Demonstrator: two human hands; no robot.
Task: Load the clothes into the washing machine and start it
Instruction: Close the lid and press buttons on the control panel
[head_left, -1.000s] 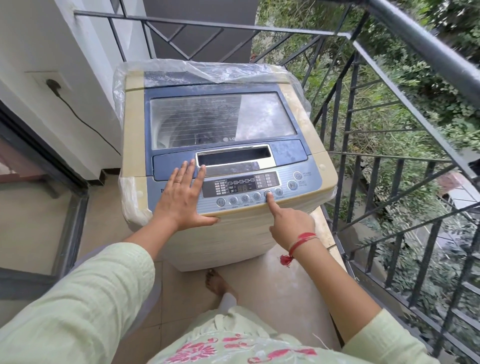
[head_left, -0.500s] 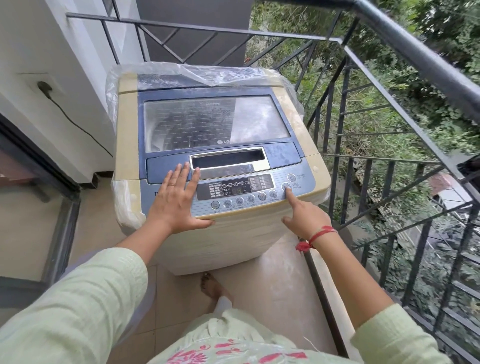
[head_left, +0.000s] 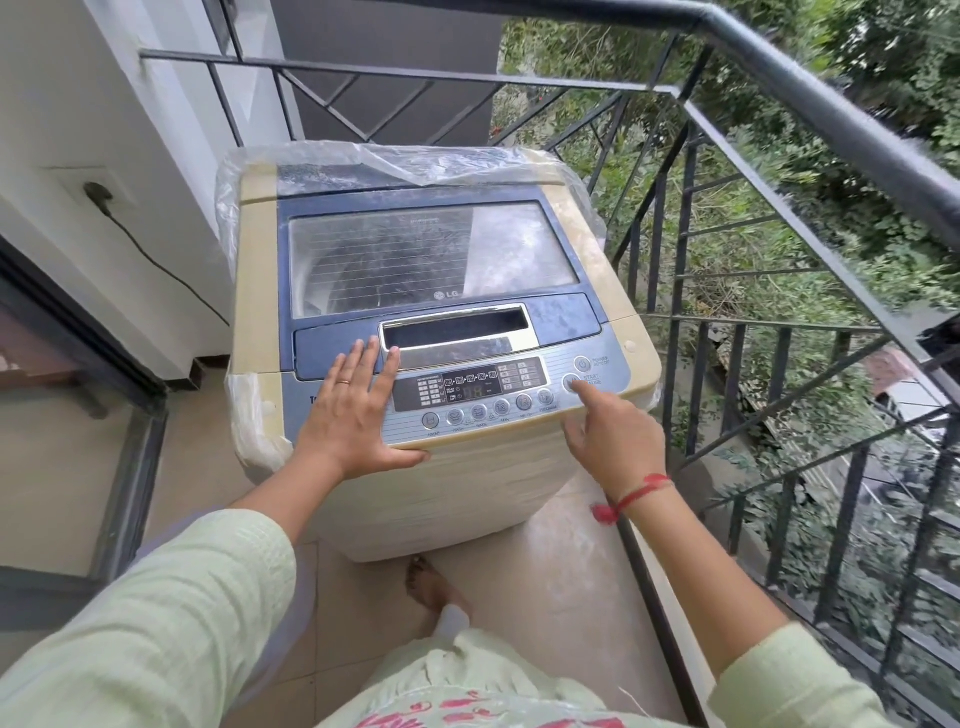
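Touching start button with right hand index, other fingers loosely tucked, gripping nothing. Left hand flat on washer, fingers straight. Lid down.

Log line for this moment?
lid closed | left hand flat on washing machine top | right hand index on start/pause button

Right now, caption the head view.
Left hand flat on the closed washing machine; right hand pointing at the start button.
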